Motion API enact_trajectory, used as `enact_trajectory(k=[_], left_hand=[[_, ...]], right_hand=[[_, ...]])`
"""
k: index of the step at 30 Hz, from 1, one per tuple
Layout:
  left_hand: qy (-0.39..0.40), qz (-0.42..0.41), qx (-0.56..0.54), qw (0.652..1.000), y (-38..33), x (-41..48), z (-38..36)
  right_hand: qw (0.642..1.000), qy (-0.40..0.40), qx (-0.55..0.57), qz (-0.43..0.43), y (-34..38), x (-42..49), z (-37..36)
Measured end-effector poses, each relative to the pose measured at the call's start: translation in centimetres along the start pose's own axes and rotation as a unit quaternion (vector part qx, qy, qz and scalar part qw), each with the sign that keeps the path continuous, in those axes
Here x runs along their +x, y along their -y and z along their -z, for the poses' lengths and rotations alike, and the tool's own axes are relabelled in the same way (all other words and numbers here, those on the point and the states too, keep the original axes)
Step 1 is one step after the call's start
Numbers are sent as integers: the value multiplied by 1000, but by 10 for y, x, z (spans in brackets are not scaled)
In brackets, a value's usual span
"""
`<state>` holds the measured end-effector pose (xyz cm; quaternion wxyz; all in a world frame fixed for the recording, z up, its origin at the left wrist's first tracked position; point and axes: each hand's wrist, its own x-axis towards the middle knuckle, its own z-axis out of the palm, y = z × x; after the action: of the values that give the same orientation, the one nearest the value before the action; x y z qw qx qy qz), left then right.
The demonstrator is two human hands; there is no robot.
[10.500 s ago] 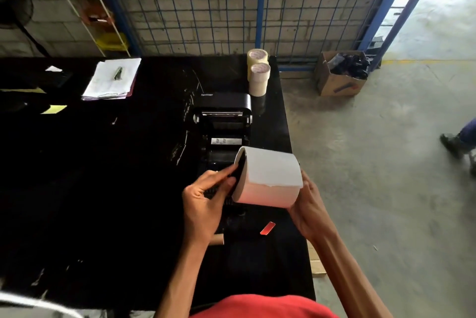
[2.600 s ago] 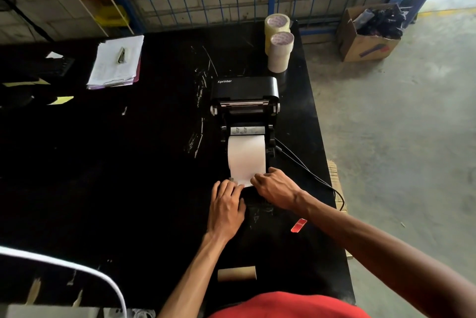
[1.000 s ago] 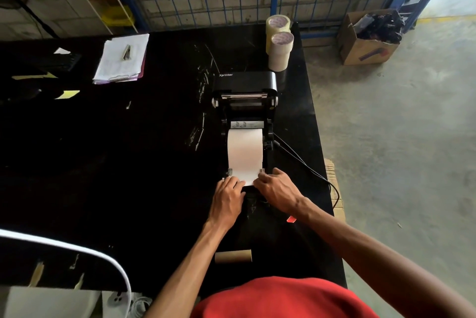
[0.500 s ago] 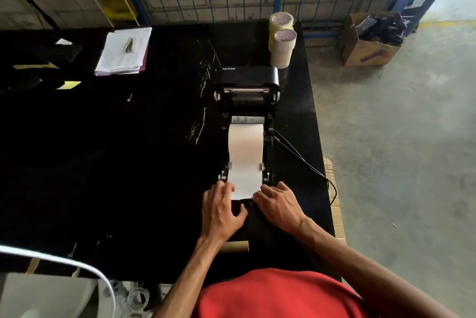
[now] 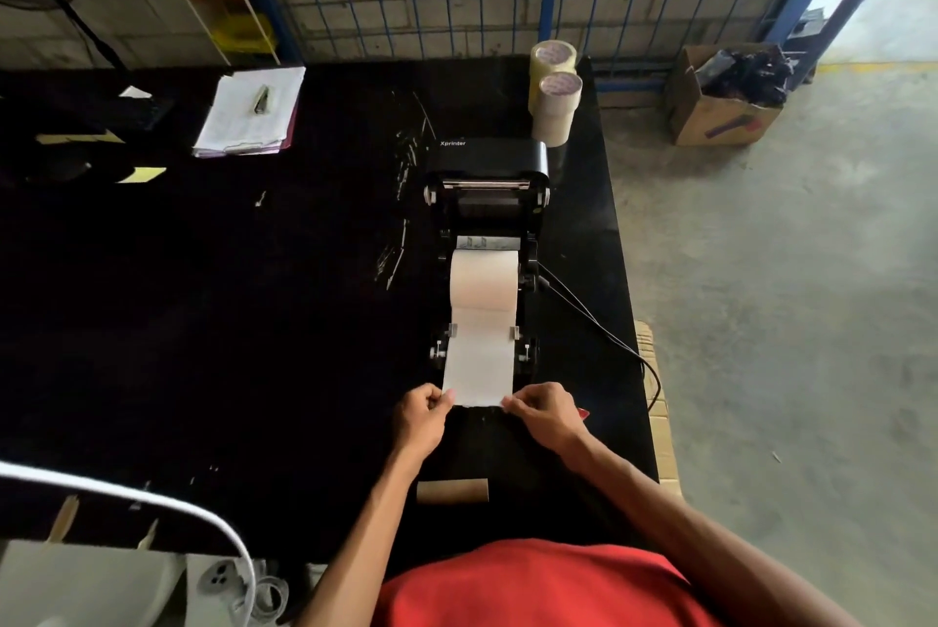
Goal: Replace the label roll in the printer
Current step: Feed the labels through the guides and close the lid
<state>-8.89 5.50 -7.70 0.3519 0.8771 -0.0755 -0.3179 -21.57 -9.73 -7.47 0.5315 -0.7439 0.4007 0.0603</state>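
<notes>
New label roll (image 5: 484, 282) was already sitting in the open printer (image 5: 488, 220), lid flipped up at the far end. The paper's free end ran out over the front between the two guides. Left hand (image 5: 419, 418) pinched the strip's near left corner, right hand (image 5: 545, 415) pinched the near right corner, both grips closed tight on the paper just in front of the printer. Looked like the threading step. Next move probably needs the strip kept square, then the lid shut. Empty cardboard core (image 5: 452, 492) lay on the tabletop (image 5: 203, 322), closer to the person than the printer.
</notes>
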Motion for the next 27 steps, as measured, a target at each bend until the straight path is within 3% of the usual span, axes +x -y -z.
enact_trajectory(k=[11, 14, 17, 20, 24, 27], left_hand=[[9, -20, 86, 996, 15, -11, 3], [-56, -14, 158, 986, 7, -10, 24], [-111, -41, 115, 986, -31, 5, 60], [-116, -75, -33, 990, -107, 30, 92], [-85, -111, -145, 979, -209, 70, 103], [-39, -85, -129, 987, -243, 85, 96]], right_hand=[[985, 74, -149, 39, -8, -9, 5], [968, 45, -246, 10, 5, -3, 32], [977, -90, -194, 15, 49, 7, 83], [975, -198, -82, 55, 110, 38, 134], [985, -114, 129, 12, 180, 76, 165], [991, -22, 135, -8, 200, 79, 159]])
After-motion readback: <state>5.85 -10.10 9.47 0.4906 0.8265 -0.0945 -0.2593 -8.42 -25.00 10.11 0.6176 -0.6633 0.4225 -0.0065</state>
